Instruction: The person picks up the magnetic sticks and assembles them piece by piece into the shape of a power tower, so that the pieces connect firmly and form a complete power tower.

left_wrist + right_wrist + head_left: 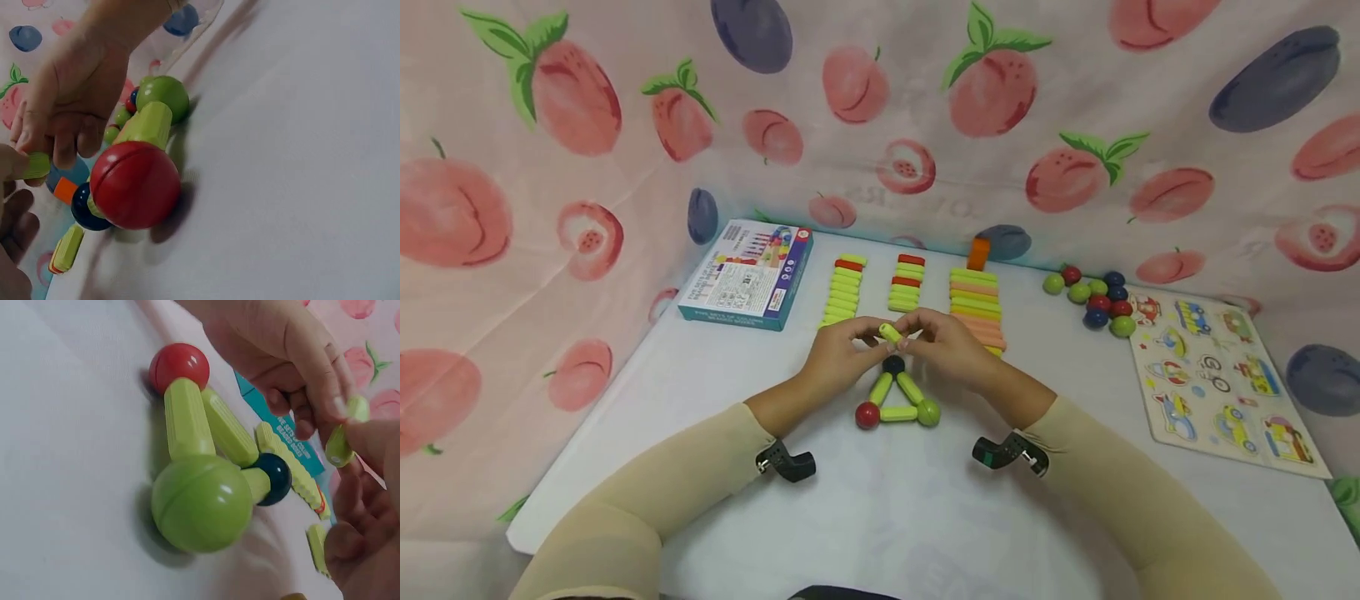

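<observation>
A short light-green stick (891, 333) is pinched between both hands, held just above the table. My left hand (838, 357) grips it from the left with thumb and fingers, while my right hand (953, 347) pinches it from the right. Right below them lies a triangle of light-green sticks joined by balls. Its dark blue ball (893, 365) points away from me, with the red ball (179, 367) at the near left and the green ball (201, 504) at the near right. Neither hand visibly touches the triangle.
Behind the hands lie rows of green and red sticks (907, 283) and mixed-colour sticks (975, 306), with an orange piece (978, 253) behind. A box (747, 273) lies at the back left. Loose balls (1097, 302) and a picture board (1225, 375) are at the right.
</observation>
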{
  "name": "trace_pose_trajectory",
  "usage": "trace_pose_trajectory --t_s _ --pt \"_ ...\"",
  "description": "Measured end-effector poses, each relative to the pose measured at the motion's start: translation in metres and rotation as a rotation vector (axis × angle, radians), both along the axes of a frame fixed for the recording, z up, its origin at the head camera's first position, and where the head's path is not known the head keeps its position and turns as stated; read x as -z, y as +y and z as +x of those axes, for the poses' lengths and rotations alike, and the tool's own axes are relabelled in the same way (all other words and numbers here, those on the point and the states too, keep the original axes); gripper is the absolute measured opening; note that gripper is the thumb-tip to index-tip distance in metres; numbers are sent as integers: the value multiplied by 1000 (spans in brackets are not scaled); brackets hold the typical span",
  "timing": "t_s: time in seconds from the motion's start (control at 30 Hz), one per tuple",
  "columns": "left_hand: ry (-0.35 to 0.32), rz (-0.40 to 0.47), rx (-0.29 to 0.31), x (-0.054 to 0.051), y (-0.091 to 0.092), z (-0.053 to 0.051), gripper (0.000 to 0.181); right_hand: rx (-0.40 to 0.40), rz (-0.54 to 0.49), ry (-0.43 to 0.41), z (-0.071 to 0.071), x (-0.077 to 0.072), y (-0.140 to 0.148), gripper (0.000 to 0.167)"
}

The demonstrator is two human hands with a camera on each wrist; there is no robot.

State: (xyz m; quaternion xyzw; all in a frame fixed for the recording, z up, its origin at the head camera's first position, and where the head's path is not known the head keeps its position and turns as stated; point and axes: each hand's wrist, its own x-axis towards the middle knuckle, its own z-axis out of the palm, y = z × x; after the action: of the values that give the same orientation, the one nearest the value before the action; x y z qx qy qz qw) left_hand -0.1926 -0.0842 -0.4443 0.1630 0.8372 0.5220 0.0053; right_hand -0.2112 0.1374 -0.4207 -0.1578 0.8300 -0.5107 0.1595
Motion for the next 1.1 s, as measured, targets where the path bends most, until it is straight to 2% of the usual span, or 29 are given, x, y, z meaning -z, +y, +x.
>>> trace_pose_trajectory --t_s 0.07,0.13,0.27,0.33,0.4,0.47,0.57,0.73,0.8,0.87,0.93,1.0,1.1 --pt "24 2 4 -3 0 -1 26 58 9 21 2 1 -1 18" --pt "37 -24 13 -5 0 -2 23 90 68 60 4 1 -1 20" --pt "82 -163 60 -7 2 -5 21 140 173 138 10 -2 9 24" --pt "108 -238 86 -6 4 -7 22 169 184 159 12 -3 17 25" --pt "117 -299 112 -3 5 -8 24 194 190 168 10 -5 23 26" --pt "96 -325 135 0 5 -9 25 193 242 201 3 -7 26 27" --pt "56 -338 176 5 4 -9 25 143 423 298 -18 -9 22 28" --pt "50 -328 235 11 4 -11 24 -79 801 493 -61 -5 1 33" --pt "52 -336 258 12 6 -12 26 -152 913 508 -72 -2 -6 33" --pt "53 -352 278 13 8 -13 27 -186 999 502 -79 1 -11 30" --pt "53 -377 288 13 9 -14 28 -184 1057 485 -81 4 -14 26" --pt "60 -395 277 13 7 -16 25 -166 1067 463 -81 4 -15 21" --pt "74 -424 218 11 1 -18 21 -109 967 384 -74 1 -12 19"
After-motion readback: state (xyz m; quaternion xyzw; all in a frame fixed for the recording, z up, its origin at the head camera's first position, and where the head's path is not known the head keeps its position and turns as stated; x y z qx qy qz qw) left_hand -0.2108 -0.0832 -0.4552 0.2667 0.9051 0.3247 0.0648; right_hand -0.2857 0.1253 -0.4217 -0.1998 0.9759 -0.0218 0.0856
